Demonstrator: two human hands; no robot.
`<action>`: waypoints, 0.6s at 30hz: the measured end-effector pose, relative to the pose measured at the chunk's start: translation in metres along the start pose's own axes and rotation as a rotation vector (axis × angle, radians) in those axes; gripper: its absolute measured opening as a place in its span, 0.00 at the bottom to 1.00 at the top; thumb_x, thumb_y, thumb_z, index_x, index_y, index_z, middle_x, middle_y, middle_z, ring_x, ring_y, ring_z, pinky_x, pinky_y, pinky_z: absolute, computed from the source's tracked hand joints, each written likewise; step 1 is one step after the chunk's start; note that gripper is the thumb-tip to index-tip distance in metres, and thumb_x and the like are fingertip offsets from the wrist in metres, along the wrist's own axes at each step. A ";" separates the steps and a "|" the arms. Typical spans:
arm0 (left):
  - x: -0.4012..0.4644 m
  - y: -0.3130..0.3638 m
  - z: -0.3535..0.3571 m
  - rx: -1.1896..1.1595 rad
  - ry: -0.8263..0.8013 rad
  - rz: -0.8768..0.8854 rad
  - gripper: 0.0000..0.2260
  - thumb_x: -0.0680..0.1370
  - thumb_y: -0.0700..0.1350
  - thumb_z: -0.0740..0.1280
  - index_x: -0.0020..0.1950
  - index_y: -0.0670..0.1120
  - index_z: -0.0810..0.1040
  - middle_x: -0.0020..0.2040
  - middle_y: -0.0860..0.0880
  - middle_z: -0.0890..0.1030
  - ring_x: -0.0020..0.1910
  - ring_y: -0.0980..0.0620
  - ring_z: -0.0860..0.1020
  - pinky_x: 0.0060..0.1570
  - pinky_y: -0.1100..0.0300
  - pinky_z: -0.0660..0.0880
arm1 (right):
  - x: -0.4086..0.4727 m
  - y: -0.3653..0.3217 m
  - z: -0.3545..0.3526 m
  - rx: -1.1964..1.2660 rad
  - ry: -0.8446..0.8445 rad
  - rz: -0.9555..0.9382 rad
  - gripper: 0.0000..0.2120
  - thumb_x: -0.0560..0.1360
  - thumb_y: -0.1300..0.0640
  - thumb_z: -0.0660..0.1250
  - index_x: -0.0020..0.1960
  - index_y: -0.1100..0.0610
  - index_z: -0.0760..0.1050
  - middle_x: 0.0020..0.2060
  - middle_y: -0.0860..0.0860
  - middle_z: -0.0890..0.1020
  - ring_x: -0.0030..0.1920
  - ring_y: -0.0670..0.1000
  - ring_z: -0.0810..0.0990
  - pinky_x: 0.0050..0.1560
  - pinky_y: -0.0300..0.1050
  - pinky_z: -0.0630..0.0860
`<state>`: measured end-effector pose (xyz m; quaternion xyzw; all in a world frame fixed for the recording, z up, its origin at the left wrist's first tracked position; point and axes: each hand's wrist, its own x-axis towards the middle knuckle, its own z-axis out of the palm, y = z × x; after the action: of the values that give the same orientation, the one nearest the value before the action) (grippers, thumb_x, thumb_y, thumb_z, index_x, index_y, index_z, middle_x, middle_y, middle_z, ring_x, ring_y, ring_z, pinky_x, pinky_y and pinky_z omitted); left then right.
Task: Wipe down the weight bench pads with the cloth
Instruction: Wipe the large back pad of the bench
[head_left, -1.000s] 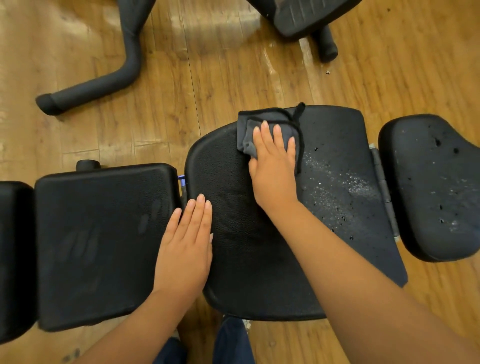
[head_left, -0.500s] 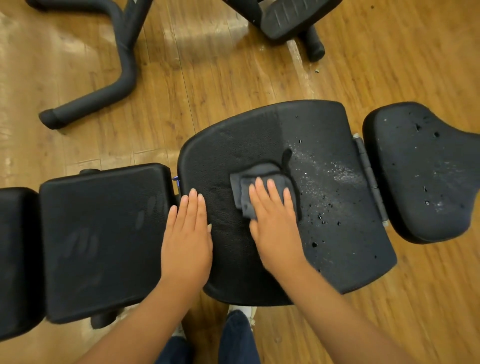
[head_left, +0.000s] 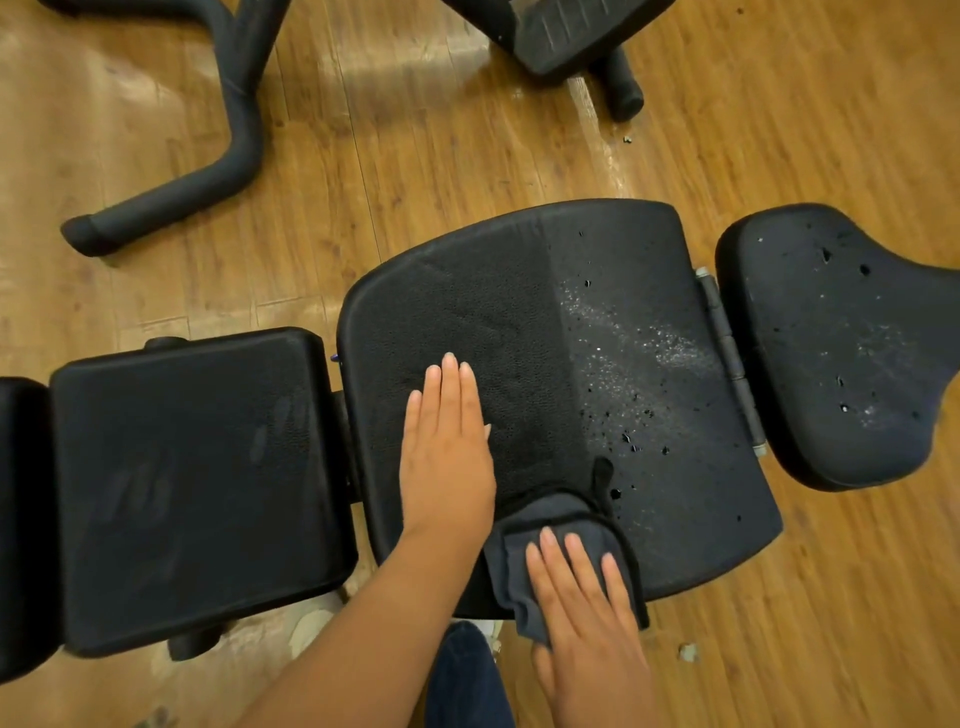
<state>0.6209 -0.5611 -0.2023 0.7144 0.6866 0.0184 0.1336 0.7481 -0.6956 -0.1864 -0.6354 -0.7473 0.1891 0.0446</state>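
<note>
The black weight bench lies across the view as several pads. On the large middle pad (head_left: 519, 291), the left part looks wiped and dark, while white droplets and specks cover the right part. My right hand (head_left: 587, 623) presses flat on a folded dark grey cloth (head_left: 524, 540) at the pad's near edge. My left hand (head_left: 447, 447) rests flat with straight fingers on the middle pad, left of the cloth. A square pad (head_left: 182, 467) sits to the left. A speckled headrest pad (head_left: 831, 353) sits to the right, beyond a grey hinge (head_left: 727, 358).
Wooden floor surrounds the bench. A black tubular frame leg (head_left: 208, 176) lies at the upper left. Another padded piece of equipment (head_left: 571, 31) with a capped foot stands at the top centre. My dark trouser leg (head_left: 467, 680) shows below the bench.
My right hand has dragged the cloth from the pad's far edge down to its near edge. My left hand has shifted right, fully onto the middle pad.
</note>
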 end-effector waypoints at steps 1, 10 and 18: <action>-0.001 -0.002 0.001 0.012 0.010 0.015 0.25 0.78 0.45 0.56 0.73 0.37 0.60 0.73 0.39 0.63 0.73 0.42 0.61 0.70 0.47 0.57 | 0.004 0.001 -0.001 -0.011 0.005 0.005 0.35 0.66 0.57 0.54 0.74 0.54 0.57 0.72 0.48 0.62 0.75 0.47 0.48 0.71 0.51 0.52; -0.003 -0.009 0.008 0.025 0.012 0.043 0.25 0.79 0.48 0.47 0.75 0.39 0.54 0.75 0.40 0.59 0.74 0.44 0.57 0.70 0.49 0.54 | 0.111 0.010 -0.022 -0.128 0.022 0.119 0.28 0.72 0.55 0.50 0.72 0.57 0.63 0.71 0.53 0.66 0.73 0.53 0.57 0.69 0.57 0.53; -0.002 -0.009 0.010 0.034 -0.003 0.030 0.25 0.79 0.48 0.48 0.75 0.39 0.54 0.75 0.42 0.57 0.74 0.46 0.58 0.70 0.50 0.53 | 0.209 0.016 -0.035 -0.106 0.053 0.033 0.29 0.74 0.60 0.63 0.73 0.58 0.60 0.74 0.54 0.61 0.74 0.57 0.55 0.71 0.59 0.47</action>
<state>0.6140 -0.5643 -0.2133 0.7267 0.6760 0.0076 0.1221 0.7347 -0.4834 -0.1954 -0.6541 -0.7441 0.1331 0.0278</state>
